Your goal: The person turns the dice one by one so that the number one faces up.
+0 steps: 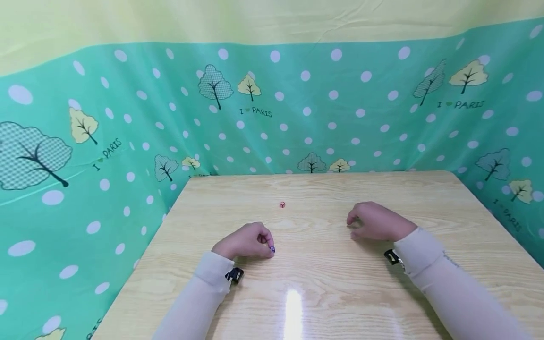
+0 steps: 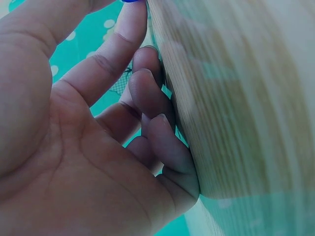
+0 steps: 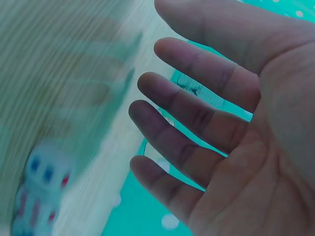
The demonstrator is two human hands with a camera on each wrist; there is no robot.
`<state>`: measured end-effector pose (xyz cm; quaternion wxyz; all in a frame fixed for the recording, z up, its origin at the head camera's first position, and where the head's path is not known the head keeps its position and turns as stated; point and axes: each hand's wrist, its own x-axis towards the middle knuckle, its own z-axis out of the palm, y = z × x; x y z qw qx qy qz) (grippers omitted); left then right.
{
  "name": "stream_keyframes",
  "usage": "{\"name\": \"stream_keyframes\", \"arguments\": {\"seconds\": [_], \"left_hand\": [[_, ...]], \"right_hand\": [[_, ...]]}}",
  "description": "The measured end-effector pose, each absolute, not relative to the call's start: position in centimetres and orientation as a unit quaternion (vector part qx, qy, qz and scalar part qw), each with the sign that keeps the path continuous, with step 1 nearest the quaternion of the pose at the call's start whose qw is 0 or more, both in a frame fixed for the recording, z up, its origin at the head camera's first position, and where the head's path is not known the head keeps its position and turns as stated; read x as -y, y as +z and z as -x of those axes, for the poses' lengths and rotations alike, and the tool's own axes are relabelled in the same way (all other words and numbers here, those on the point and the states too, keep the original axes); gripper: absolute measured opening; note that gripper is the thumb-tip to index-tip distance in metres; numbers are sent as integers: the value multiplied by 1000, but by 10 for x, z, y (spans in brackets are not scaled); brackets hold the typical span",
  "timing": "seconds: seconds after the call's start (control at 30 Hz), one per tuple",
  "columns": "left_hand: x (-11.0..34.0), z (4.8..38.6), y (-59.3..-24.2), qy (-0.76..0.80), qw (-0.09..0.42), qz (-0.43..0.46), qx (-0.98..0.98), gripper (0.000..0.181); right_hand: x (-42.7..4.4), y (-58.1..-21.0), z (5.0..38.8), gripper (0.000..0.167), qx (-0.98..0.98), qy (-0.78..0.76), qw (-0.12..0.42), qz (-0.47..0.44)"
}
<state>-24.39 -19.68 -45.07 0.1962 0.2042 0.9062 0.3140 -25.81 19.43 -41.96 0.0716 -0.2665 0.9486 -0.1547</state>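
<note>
My left hand [image 1: 248, 242] is low over the table, left of the middle. Between thumb and index finger it pinches a small blue die-like piece [image 1: 272, 249] with white marks. Only a sliver of that blue piece [image 2: 130, 1] shows at the top of the left wrist view; the other fingers curl against the tabletop. To the right, my right hand [image 1: 376, 222] hovers over the table, its fingers apart and loosely bent, holding nothing. Blurred white die-like pieces [image 3: 44, 182] with blue and red spots appear beyond its fingers in the right wrist view; the head view does not show them.
A small red-and-white piece [image 1: 282, 204] lies on the light wooden table [image 1: 323, 193], farther back than the left hand. Green spotted curtains [image 1: 263, 127] with printed trees hang behind the table and at both sides. A bright reflection shows on the near tabletop.
</note>
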Motion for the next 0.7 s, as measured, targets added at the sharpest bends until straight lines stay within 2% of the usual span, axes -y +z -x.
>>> {"name": "stream_keyframes", "arguments": {"seconds": [0.37,0.6,0.63,0.7], "left_hand": [[195,244,-449,315,196,-211,-904,16],[196,244,-450,311,188,-224,-904,17],[196,245,-450,311,188,-226,-904,17],[196,246,-450,312,188,-228,-903,17]], "right_hand": [[-137,-429,287,19,-945,-152,74,282],[-101,-434,300,8,-953,-160,40,256],[-96,-435,302,8,-953,-160,36,253],[-87,-436,305,22,-954,-160,29,251]]}}
